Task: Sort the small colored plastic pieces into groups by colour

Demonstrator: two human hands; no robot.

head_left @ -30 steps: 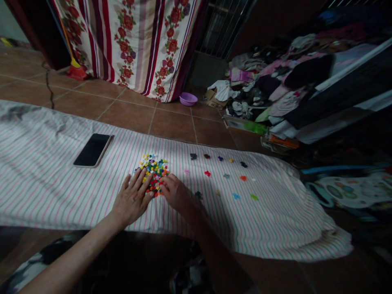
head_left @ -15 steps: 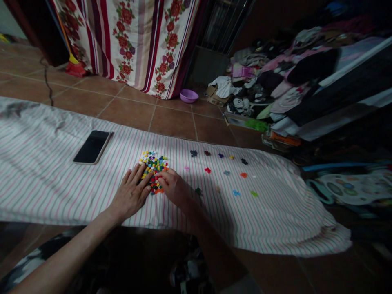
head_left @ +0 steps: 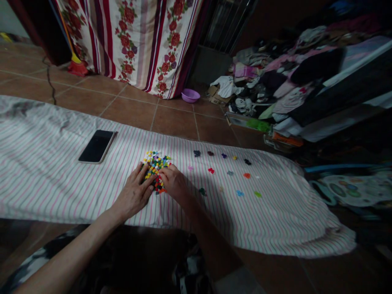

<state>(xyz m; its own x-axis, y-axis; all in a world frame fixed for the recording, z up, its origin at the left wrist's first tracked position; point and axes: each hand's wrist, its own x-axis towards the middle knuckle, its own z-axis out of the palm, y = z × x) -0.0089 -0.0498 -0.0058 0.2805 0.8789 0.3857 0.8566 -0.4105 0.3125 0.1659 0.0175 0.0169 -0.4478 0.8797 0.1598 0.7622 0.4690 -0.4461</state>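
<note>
Bare hands work over a pile of small coloured pieces [head_left: 157,166] on a pink-and-grey striped cloth [head_left: 101,185]. The left hand [head_left: 136,190], spread flatter a second earlier, now bends its fingers more at the pile's left side; it is open, palm down, its fingertips among the pieces. The right hand [head_left: 171,179], formerly nearer the pile's lower right edge, now reaches a little farther in. Its thumb and fingertips are drawn together over the pieces; whether one is pinched between them cannot be told.

The loose pile has no pointed end. Its long axis runs away from the person, roughly along the stripes, with a ragged far edge showing yellow, white and green, and red and orange pieces at the near end.

To the right, small single-colour clusters sit apart in three rows, among them a red cluster [head_left: 211,170], an orange cluster [head_left: 246,175], a light blue cluster [head_left: 239,193] and a lime green cluster [head_left: 257,194]; they match the earlier layout. A dark-screened phone [head_left: 96,146] lies flat to the pile's left, slanting from near left to far right.
</note>
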